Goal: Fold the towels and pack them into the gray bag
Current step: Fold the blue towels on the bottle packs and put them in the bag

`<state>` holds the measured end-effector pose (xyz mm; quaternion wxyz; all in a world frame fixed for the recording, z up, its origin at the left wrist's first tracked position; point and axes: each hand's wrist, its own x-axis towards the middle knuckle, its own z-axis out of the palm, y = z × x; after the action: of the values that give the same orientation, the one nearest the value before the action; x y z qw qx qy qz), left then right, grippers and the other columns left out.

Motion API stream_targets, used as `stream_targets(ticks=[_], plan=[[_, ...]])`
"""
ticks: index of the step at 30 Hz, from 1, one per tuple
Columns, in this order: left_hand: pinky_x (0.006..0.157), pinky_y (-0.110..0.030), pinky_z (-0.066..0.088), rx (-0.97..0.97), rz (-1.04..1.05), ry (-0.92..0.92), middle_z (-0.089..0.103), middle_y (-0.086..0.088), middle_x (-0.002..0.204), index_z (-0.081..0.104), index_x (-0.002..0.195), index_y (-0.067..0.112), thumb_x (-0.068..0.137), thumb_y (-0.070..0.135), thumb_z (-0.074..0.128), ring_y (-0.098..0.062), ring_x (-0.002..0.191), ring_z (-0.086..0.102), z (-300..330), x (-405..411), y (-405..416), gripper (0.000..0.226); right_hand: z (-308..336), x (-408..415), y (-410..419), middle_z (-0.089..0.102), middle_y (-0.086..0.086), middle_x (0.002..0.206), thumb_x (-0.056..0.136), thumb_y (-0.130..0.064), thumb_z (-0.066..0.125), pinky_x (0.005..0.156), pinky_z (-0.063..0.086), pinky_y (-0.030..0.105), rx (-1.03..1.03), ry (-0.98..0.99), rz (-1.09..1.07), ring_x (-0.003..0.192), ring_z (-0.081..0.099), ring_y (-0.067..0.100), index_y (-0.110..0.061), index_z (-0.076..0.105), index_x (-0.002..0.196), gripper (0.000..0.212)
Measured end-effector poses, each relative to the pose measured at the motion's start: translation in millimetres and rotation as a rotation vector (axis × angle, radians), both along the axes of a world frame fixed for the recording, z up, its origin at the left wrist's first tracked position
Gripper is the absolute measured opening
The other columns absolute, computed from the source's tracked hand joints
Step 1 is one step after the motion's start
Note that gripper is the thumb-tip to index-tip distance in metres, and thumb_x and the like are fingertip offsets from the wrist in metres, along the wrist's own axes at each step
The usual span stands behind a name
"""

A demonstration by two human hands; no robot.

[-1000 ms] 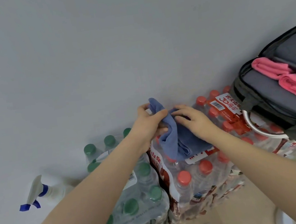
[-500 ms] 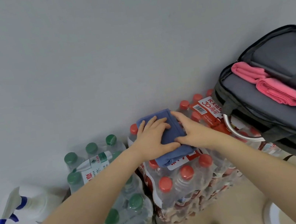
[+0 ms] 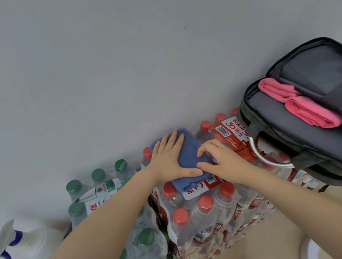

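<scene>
A folded blue towel [image 3: 189,157] lies flat on top of a shrink-wrapped pack of red-capped bottles [image 3: 203,211]. My left hand [image 3: 169,158] presses on the towel's left half with straight fingers. My right hand [image 3: 219,157] rests on its right edge, fingers bent down onto the cloth. The gray bag [image 3: 315,142] stands open to the right on the same packs. Two folded pink towels [image 3: 300,105] sit in its top opening.
A pack of green-capped bottles [image 3: 98,185] stands to the left of the red-capped pack. A white spray bottle with a blue trigger [image 3: 17,241] is at the far left. A plain gray wall fills the view behind. A metal ring [image 3: 264,159] hangs at the bag's side.
The blue towel went from held up between both hands to lying folded flat on the bottles. Both hands now lie on it, the left hand spread further over the cloth.
</scene>
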<state>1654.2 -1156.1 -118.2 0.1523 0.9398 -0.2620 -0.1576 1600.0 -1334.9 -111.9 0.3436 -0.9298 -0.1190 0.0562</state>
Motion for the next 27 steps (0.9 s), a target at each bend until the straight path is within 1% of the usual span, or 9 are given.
stream_targets(ticks=[4, 6, 8, 13, 16, 18, 21, 24, 27], plan=[[0.113, -0.028, -0.013, -0.238, -0.193, 0.035, -0.013, 0.013, 0.151, -0.006, 0.142, 0.031, 0.051, 0.082, 0.051, -0.007, 0.139, -0.016, -3.0, -7.3, 30.6, 0.119, -2.0, 2.1, 2.5, 0.041, -0.001, 0.115, 0.085, -0.014, 0.062, 0.073, 0.032, 0.013, 0.064, 0.068, -0.077, 0.081, 0.039, -0.007, -0.026, 0.05, 0.096, 0.02], [0.107, -0.018, -0.021, -0.203, -0.301, -0.079, -0.011, 0.017, 0.149, -0.005, 0.14, 0.034, 0.057, 0.08, 0.05, -0.007, 0.138, -0.017, -8.7, -11.5, 42.7, 0.11, -1.5, 3.4, 3.2, 0.047, 0.003, 0.114, 0.083, -0.011, 0.064, 0.082, 0.039, 0.024, 0.132, 0.128, -0.14, 0.091, 0.049, 0.004, -0.025, 0.054, 0.093, 0.02], [0.107, -0.02, -0.021, -0.158, -0.376, -0.212, -0.007, 0.016, 0.15, 0.002, 0.142, 0.035, 0.065, 0.073, 0.052, -0.01, 0.14, -0.014, -16.2, -11.1, 47.7, 0.099, 2.4, 3.8, 3.4, 0.057, 0.011, 0.112, 0.082, -0.006, 0.064, 0.085, 0.046, 0.035, 0.281, 0.227, -0.2, 0.098, 0.055, 0.018, -0.022, 0.059, 0.09, 0.018], [0.113, -0.036, 0.018, -0.356, -0.372, -0.372, 0.024, 0.004, 0.149, 0.016, 0.141, 0.029, 0.078, 0.051, 0.054, -0.01, 0.138, 0.025, -12.8, -11.2, 35.2, 0.078, 17.2, 2.4, 1.3, 0.063, 0.01, 0.097, 0.087, 0.004, 0.054, 0.07, 0.052, 0.022, 0.803, 0.522, -0.295, 0.086, 0.062, 0.018, -0.007, 0.062, 0.096, 0.017], [0.103, -0.02, 0.033, -0.608, -0.395, -0.446, 0.058, -0.01, 0.125, 0.036, 0.13, 0.014, 0.082, 0.026, 0.057, -0.013, 0.115, 0.047, 4.5, -18.3, 17.3, 0.054, 25.6, -1.5, -0.9, 0.067, 0.009, 0.09, 0.09, -0.002, 0.051, 0.063, 0.055, 0.022, 0.953, 0.569, -0.328, 0.078, 0.065, 0.016, -0.004, 0.064, 0.1, 0.017], [0.092, -0.013, 0.038, -0.682, -0.418, -0.442, 0.064, -0.01, 0.113, 0.041, 0.125, 0.014, 0.082, 0.021, 0.057, -0.011, 0.103, 0.053, 16.1, -20.3, 11.7, 0.046, 33.6, -5.8, -4.1, 0.071, 0.003, 0.084, 0.091, -0.007, 0.05, 0.066, 0.053, 0.025, 0.904, 0.519, -0.333, 0.081, 0.065, 0.018, -0.01, 0.069, 0.091, 0.019], [0.075, -0.017, 0.044, -0.694, -0.392, -0.379, 0.066, -0.002, 0.107, 0.04, 0.122, 0.025, 0.082, 0.029, 0.052, -0.009, 0.095, 0.055, 32.6, -19.1, 9.3, 0.042, 49.9, -12.4, -11.7, 0.071, -0.004, 0.091, 0.094, -0.018, 0.048, 0.082, 0.05, 0.024, 0.65, 0.245, -0.332, 0.097, 0.063, 0.016, -0.013, 0.072, 0.088, 0.025], [0.072, -0.012, 0.044, -0.695, -0.369, -0.261, 0.058, 0.013, 0.106, 0.035, 0.118, 0.04, 0.079, 0.04, 0.049, -0.005, 0.095, 0.054, 48.6, -15.9, -0.9, 0.041, 71.2, -23.2, -20.9, 0.063, -0.009, 0.114, 0.087, -0.038, 0.048, 0.091, 0.042, 0.012, 0.486, -0.119, -0.227, 0.109, 0.056, 0.001, -0.021, 0.065, 0.106, 0.03], [0.072, -0.02, 0.045, -0.702, -0.372, -0.269, 0.06, 0.012, 0.107, 0.035, 0.118, 0.04, 0.079, 0.045, 0.049, -0.007, 0.094, 0.055, 59.5, -12.7, -17.2, 0.042, 82.7, -31.2, -29.6, 0.05, -0.016, 0.126, 0.072, -0.048, 0.062, 0.095, 0.035, 0.006, 0.092, -0.263, -0.031, 0.114, 0.047, -0.004, -0.026, 0.046, 0.129, 0.063]])
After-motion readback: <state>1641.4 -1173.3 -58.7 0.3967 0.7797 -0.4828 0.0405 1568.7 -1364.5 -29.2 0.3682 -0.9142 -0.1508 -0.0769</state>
